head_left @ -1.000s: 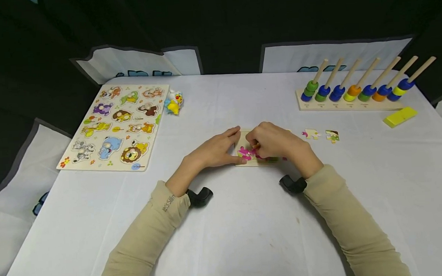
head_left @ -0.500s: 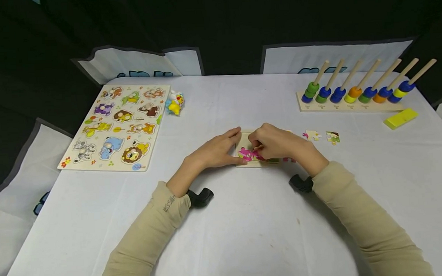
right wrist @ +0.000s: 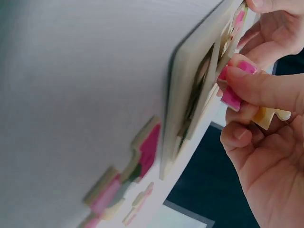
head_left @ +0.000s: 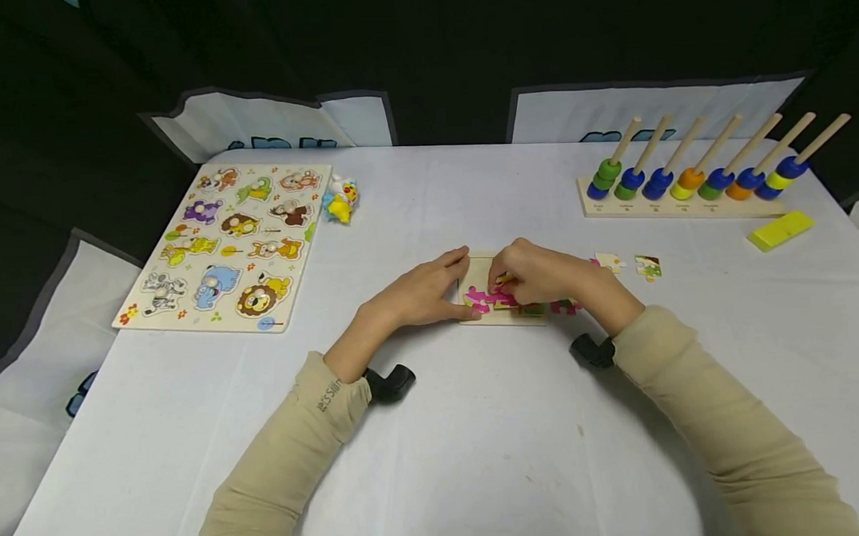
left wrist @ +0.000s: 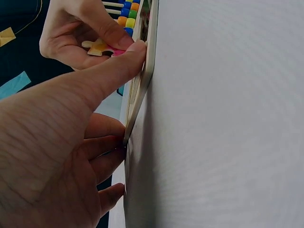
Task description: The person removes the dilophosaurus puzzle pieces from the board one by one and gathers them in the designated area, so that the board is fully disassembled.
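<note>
Left hand [head_left: 419,291] is unclenched, thumb and fingers braced on the left edge of a flat, pale wooden puzzle tray [head_left: 476,267] on the white tabletop [head_left: 438,459], probably so it won't skid. Right hand [head_left: 541,273] is pinching a knobbly pink-and-yellow jigsaw piece [right wrist: 231,97] over it (maybe two, can't tell). Pink flat pieces [head_left: 477,299] sit inside, nearer the person.

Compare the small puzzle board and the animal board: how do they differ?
The animal board is much larger than the small puzzle board. The small puzzle board shows bare wood above pink pieces; the animal board has animals spread all over it. The left hand touches the small puzzle board's edge; no hand touches the animal board. Both look wooden and lie on the white table.
</note>
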The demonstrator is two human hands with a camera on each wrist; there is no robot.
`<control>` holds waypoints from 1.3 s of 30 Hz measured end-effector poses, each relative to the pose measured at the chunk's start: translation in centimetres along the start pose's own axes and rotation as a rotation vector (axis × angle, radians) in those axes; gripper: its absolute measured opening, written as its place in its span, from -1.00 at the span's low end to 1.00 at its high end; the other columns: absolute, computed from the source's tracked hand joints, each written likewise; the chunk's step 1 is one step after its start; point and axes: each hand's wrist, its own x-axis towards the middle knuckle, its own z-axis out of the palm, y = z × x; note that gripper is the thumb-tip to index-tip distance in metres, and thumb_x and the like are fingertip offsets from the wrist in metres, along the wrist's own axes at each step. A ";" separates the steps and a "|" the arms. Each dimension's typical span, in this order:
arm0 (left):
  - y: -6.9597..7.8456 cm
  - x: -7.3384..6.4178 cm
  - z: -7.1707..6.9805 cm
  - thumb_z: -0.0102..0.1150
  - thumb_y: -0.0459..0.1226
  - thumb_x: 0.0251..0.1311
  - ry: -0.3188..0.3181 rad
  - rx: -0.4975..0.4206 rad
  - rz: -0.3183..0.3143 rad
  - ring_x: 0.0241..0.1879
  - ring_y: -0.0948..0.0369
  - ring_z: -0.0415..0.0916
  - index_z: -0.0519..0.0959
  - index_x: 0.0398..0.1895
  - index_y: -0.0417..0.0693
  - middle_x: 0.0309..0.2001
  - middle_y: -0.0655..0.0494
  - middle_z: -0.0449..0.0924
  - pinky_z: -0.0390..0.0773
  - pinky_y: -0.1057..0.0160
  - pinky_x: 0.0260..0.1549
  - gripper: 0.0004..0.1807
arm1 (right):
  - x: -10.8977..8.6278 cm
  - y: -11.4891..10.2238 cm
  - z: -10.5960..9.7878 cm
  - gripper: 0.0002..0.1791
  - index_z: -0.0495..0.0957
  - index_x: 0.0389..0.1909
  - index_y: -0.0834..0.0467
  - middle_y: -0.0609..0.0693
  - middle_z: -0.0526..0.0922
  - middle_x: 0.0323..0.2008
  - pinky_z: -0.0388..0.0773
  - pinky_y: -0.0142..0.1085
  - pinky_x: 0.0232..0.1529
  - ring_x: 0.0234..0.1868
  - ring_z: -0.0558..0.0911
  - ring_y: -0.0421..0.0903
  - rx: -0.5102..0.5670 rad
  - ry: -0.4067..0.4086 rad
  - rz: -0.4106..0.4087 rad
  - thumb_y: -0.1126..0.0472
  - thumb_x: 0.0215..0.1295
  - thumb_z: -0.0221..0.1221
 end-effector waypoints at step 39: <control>-0.3 -0.1 -0.1 0.15 0.12 0.22 0.004 -0.060 0.026 0.53 0.14 -0.16 0.02 0.49 -0.17 0.56 0.05 -0.15 0.00 0.11 0.48 -0.06 | -5.0 2.5 -2.5 -0.73 0.53 -0.04 0.33 0.17 0.69 -0.39 0.63 -0.27 -0.26 -0.35 0.65 0.08 0.403 0.276 0.239 0.41 0.29 0.01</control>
